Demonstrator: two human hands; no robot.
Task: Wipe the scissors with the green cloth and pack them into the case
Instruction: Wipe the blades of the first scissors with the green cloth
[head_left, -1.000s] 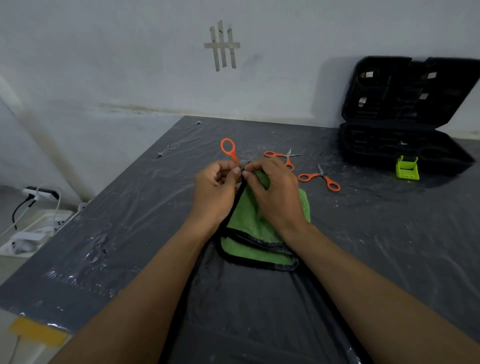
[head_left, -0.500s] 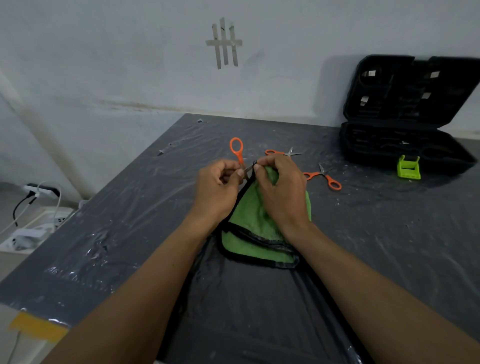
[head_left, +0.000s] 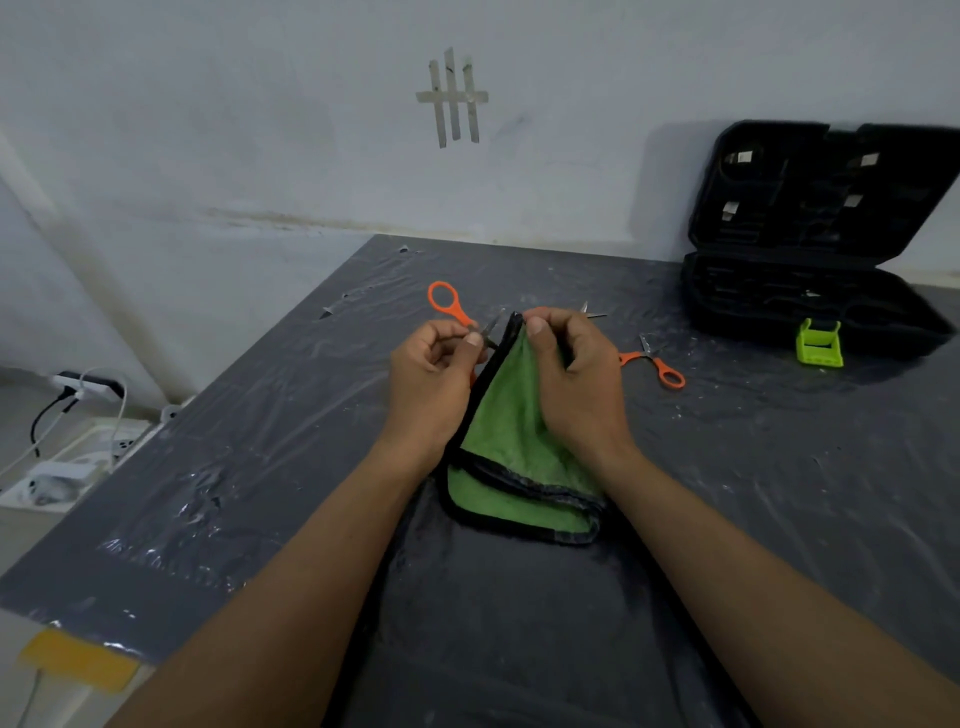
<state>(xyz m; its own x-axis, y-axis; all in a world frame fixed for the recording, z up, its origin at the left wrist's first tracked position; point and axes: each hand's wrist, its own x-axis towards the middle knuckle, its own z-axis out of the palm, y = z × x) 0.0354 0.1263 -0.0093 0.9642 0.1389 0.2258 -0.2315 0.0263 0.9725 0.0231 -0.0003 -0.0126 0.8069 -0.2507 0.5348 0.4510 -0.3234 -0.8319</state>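
My left hand (head_left: 434, 379) grips small orange-handled scissors (head_left: 447, 304); one orange loop sticks up behind my fingers and the steel blades point toward the cloth. My right hand (head_left: 574, 371) pinches the top corner of the green cloth (head_left: 511, 431), which has a black edge and is lifted into a peak, its lower fold resting on the table. Another pair of orange scissors (head_left: 657, 364) lies on the table to the right. Blade tips of a third pair (head_left: 589, 310) show behind my right hand. The open black case (head_left: 810, 306) stands at the back right.
A lime green plastic clip (head_left: 820, 344) sits in front of the case. The table (head_left: 779, 493) is covered in dark plastic sheet. A power strip with cables (head_left: 85, 387) lies on the floor at the left. A yellow tape patch (head_left: 78, 660) marks the table's near left corner.
Both hands have risen slightly. The scissors' blades have slid out of the cloth to the left, and the cloth corner is now pulled up into a taller peak.
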